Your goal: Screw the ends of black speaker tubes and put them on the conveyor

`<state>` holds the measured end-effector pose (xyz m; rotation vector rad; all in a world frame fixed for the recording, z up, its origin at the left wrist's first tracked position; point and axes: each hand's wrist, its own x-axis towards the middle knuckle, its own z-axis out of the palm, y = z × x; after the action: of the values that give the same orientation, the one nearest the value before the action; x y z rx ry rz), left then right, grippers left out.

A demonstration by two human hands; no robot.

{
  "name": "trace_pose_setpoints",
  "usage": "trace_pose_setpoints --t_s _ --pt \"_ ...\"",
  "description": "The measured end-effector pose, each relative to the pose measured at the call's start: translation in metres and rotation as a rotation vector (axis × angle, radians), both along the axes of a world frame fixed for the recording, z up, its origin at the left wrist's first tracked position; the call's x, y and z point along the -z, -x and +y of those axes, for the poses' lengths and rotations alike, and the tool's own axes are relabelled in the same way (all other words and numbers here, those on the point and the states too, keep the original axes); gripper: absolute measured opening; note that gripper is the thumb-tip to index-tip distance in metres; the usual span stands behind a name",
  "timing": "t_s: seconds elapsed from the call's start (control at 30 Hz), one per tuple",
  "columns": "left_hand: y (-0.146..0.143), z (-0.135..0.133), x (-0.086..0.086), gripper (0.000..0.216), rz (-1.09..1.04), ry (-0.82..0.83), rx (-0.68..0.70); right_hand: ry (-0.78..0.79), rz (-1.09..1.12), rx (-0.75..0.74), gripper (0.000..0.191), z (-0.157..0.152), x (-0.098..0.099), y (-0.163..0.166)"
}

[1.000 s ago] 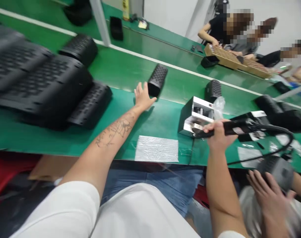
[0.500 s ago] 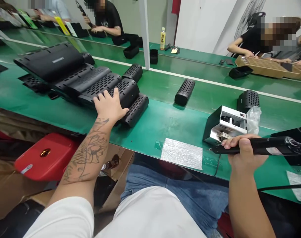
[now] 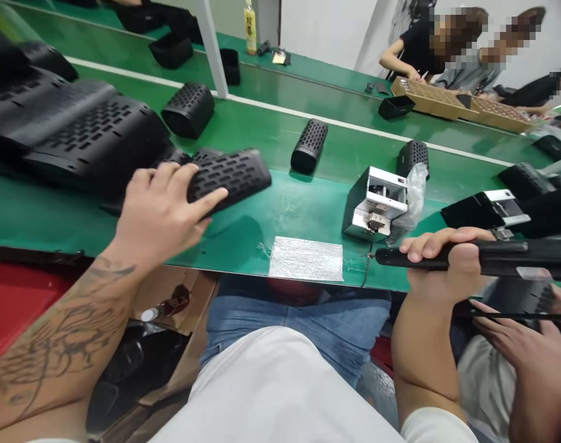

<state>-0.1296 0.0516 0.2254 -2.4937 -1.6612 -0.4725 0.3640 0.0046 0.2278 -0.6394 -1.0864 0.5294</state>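
My left hand (image 3: 164,209) is wrapped round the near end of a black perforated speaker housing (image 3: 236,175), which is tilted and raised over the green bench. Several similar black housings (image 3: 100,129) lie piled just behind and left of it. My right hand (image 3: 446,264) grips a black electric screwdriver (image 3: 506,261) held level, its thin bit pointing left. Below and left of that bit lies a silvery wrapped pad (image 3: 305,258), taped near the bench edge. A screw feeder box (image 3: 377,203) with a metal front stands just beyond the screwdriver tip.
Single perforated housings stand along the green belt (image 3: 310,144), one behind the screw feeder. A white post (image 3: 210,49) rises at the belt's far edge. A neighbour's hands (image 3: 524,344) hold a dark part at lower right. People work behind cardboard trays (image 3: 432,98) across the line.
My left hand has taken hold of a housing from the pile and lifted it, turning it. The view has swung to the right. The screwdriver stays in my right hand.
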Motion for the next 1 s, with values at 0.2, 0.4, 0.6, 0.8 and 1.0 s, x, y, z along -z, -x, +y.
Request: trace_pose_setpoints --t_s 0.2,0.4,0.6,0.8,1.0 --pt "-0.097 -0.007 0.056 0.063 -0.125 0.133 0.477 0.002 -0.193 -0.255 0.021 -0.045 -0.027 -0.004" --pt "-0.142 -0.003 0.098 0.076 -0.137 0.212 0.680 0.035 -0.220 -0.218 0.026 -0.054 -0.016 0.026" --pt "-0.140 0.002 0.099 0.074 -0.148 0.267 0.681 0.028 -0.227 -0.210 0.024 -0.034 0.006 0.041" --pt "-0.141 -0.004 0.096 0.075 -0.190 0.265 0.684 0.042 -0.218 -0.226 0.025 -0.028 0.002 0.048" --pt "-0.112 -0.006 0.093 0.119 -0.261 0.311 0.508 0.032 -0.212 -0.227 0.025 -0.049 -0.020 0.034"
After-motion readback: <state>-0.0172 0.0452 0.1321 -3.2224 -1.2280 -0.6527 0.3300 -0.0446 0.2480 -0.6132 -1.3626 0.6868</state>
